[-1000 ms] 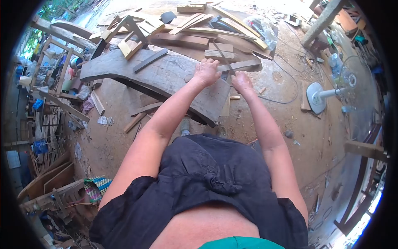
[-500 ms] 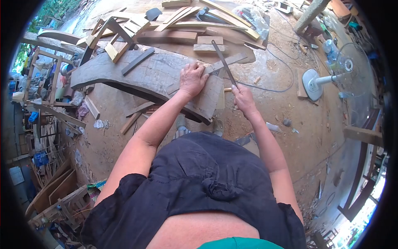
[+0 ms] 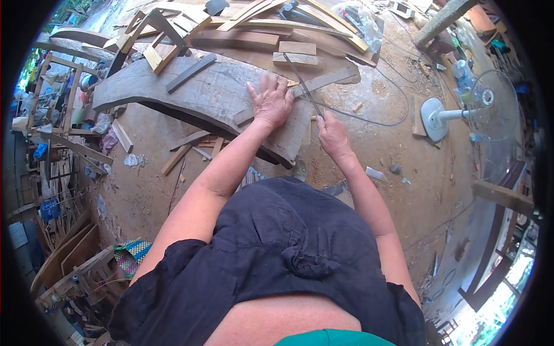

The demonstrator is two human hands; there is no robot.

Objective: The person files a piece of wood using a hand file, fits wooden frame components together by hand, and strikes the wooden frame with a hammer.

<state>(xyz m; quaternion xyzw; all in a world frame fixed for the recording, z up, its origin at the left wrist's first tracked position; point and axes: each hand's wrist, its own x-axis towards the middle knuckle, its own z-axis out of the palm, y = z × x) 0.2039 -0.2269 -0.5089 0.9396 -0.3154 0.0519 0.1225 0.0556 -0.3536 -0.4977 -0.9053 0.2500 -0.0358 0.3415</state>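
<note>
My left hand (image 3: 272, 105) lies with fingers spread over a grey wooden strip (image 3: 334, 78), resting on it and on the thick curved plank (image 3: 225, 86) beneath. Its middle fingers are slightly blurred. Closed around the near end of a long, thin, dark file (image 3: 299, 74) is my right hand (image 3: 333, 136), just beyond the plank's right end. The file slants across the strip, to the right of my left hand; whether it touches the wood I cannot tell. A second dark strip (image 3: 191, 73) lies across the plank farther left.
Wood offcuts (image 3: 297, 59) and longer boards are piled behind the plank, with a hammer (image 3: 288, 9) among them. At the right stands a fan (image 3: 435, 118), and a cable (image 3: 398, 120) loops over the dusty floor. Tall wooden frames (image 3: 69, 109) stand at the left.
My left hand has gone from curled fingers to spread ones on the strip. My right hand and the file have shifted slightly left. The whole view has tilted a little.
</note>
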